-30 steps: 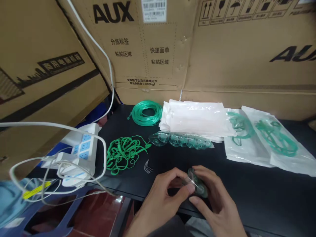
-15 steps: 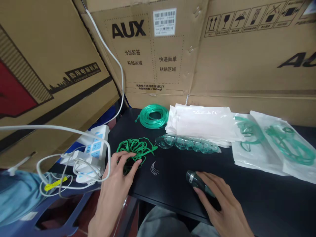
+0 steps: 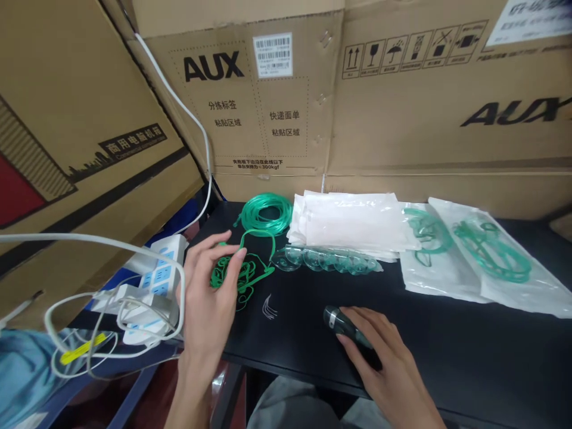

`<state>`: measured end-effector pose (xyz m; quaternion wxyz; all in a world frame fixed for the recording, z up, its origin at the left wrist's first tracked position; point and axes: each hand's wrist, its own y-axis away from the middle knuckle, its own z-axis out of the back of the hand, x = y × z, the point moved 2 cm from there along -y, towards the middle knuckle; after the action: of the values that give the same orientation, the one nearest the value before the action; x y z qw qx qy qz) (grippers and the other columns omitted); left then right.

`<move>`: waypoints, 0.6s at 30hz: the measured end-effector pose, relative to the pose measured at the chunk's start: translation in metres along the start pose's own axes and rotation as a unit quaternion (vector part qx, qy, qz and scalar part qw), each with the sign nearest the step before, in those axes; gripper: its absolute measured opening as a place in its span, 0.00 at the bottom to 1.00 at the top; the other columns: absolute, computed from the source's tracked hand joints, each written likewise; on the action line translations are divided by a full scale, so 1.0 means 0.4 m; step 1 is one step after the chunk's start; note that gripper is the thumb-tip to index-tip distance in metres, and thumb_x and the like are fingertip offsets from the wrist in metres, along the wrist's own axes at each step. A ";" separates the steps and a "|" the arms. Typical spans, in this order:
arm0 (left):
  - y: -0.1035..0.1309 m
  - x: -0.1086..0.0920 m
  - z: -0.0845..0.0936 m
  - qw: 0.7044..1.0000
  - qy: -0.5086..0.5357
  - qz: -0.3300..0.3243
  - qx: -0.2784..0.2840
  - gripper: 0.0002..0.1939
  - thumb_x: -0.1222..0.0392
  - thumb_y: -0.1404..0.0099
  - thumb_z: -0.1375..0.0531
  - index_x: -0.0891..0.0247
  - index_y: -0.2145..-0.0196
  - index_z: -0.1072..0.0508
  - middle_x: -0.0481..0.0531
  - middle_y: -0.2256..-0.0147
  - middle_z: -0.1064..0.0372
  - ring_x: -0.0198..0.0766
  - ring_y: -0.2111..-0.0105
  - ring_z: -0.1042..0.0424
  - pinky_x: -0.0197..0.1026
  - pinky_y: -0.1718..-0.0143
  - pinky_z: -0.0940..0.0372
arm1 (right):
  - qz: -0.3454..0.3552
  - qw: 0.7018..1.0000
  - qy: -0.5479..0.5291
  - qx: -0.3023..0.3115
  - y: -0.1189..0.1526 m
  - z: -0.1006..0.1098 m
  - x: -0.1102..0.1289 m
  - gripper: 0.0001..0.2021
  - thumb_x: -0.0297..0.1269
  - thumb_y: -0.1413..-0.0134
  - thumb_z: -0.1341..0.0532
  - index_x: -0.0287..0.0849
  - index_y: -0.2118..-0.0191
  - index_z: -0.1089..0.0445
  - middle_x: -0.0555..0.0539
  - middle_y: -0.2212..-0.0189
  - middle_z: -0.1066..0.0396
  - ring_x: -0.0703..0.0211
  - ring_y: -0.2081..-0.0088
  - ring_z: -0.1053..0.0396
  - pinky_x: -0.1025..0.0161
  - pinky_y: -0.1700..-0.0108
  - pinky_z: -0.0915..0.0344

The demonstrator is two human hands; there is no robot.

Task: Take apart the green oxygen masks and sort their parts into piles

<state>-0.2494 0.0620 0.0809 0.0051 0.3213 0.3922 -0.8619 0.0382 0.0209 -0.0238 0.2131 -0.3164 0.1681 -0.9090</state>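
Note:
My left hand (image 3: 213, 283) is raised over a tangle of green elastic strap (image 3: 250, 271), thumb and index finger pinched on a strand that arches up from the pile. A coil of clear green tubing (image 3: 267, 214) lies just behind it. Several thin, curved silvery strips (image 3: 269, 307) rest on the black table to the right of the tangle. My right hand (image 3: 379, 342) is wrapped around a dark, rounded object with a silver band (image 3: 344, 325), set down near the table's front edge; my palm and fingers hide its rear part.
A row of nested clear green masks (image 3: 326, 260) lies in front of a stack of white packets (image 3: 348, 220). Bags with green tubing (image 3: 491, 250) lie to the right on the black table (image 3: 447, 351). Cardboard boxes (image 3: 277, 155) wall the back. A power strip with white cables (image 3: 163, 271) sits left.
My left hand has risen off the tangle, lifting a strand of green strap into a loop. The right hand keeps its grip on the dark object. The view has shifted slightly.

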 end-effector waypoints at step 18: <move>0.092 -0.235 -0.127 0.947 0.207 -0.162 0.186 0.09 0.70 0.26 0.35 0.59 0.54 0.24 0.51 0.47 0.25 0.37 0.46 0.23 0.40 0.41 0.30 | -0.110 0.990 -0.011 -0.083 0.043 0.140 -0.105 0.15 0.40 0.27 0.38 0.51 0.39 0.28 0.45 0.44 0.24 0.50 0.44 0.24 0.53 0.40 0.30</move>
<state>-0.1373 0.0482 0.0837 -0.2756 0.4205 0.2639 -0.8231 0.1091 0.0174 -0.0108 0.0869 -0.3591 0.2049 -0.9064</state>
